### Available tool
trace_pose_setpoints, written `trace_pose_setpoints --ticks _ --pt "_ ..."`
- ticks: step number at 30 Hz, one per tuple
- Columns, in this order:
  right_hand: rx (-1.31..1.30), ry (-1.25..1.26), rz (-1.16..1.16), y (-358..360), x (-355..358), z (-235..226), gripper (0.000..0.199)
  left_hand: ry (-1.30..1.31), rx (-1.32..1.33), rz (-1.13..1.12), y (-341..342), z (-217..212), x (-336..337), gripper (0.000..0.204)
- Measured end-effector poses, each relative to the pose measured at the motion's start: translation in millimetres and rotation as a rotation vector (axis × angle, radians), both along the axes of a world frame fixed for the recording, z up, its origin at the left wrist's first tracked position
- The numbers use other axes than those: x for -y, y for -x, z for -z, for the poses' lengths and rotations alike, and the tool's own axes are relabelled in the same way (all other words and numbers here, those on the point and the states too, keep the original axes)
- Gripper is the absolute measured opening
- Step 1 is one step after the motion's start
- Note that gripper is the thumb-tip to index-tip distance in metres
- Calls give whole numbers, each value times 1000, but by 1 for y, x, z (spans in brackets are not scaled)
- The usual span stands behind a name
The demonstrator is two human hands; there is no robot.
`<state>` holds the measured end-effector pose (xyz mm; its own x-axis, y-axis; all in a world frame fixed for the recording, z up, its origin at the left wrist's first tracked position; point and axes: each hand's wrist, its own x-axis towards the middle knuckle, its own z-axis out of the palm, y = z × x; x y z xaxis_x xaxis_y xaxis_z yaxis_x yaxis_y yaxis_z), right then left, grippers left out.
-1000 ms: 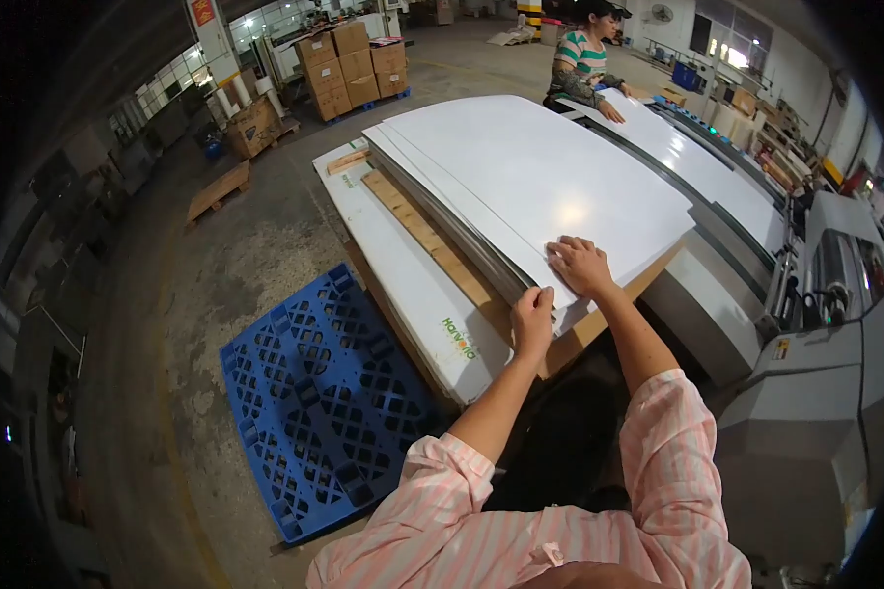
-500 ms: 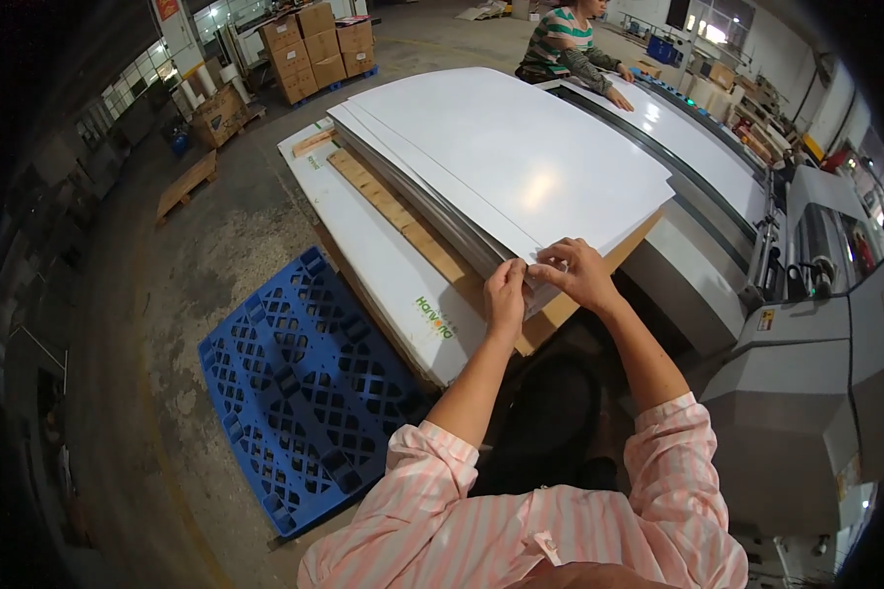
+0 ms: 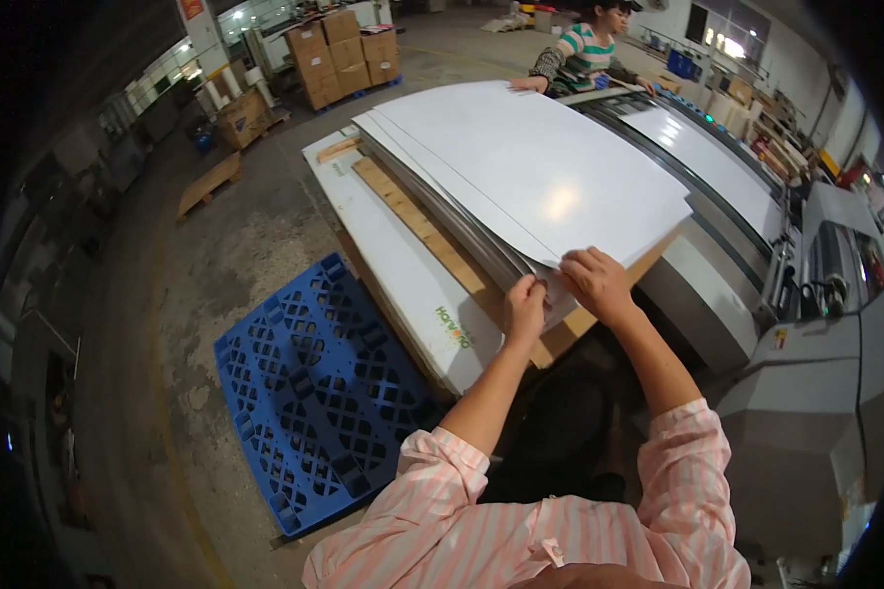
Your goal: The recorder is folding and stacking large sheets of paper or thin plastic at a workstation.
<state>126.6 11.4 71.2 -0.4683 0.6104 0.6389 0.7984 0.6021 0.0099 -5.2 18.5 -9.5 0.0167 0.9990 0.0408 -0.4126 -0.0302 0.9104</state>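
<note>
A stack of large glossy white sheets point(image 3: 521, 167) lies in front of me, its top sheet slightly raised at the near corner. My right hand point(image 3: 597, 285) pinches that corner, fingers on top. Just left of it and lower, my left hand point(image 3: 525, 312) is closed at the corner edges of the sheets beneath; its fingertips partly hide what they grip. Across the stack, a co-worker's hand point(image 3: 528, 84) rests on the far edge of the top sheet.
Under the stack are a wooden strip point(image 3: 413, 216) and a white-wrapped pile point(image 3: 393, 285). A blue plastic pallet point(image 3: 304, 393) lies on the floor at left. To the right stands a large grey machine point(image 3: 805, 363) with a flat bed. Cardboard boxes point(image 3: 344, 59) stand far back.
My right hand has moved slightly right with the top sheet's corner, parting it from my left hand. The co-worker has turned from the machine bed and put a hand on the stack's far edge.
</note>
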Motion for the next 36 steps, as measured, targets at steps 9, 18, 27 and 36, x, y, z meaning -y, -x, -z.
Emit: trace_pose_setpoints --ticks 9,18,27,36 --pt "-1009 814 154 -6 -29 -10 43 -8 -183 -8 5 -8 9 28" --pt "-845 215 30 5 -22 -5 23 -79 -51 23 3 -7 12 15" --pt "-660 354 52 5 -18 19 24 -21 -82 50 5 -5 9 14" --pt "-454 418 52 9 -10 19 19 -64 -131 3 3 -7 8 17"
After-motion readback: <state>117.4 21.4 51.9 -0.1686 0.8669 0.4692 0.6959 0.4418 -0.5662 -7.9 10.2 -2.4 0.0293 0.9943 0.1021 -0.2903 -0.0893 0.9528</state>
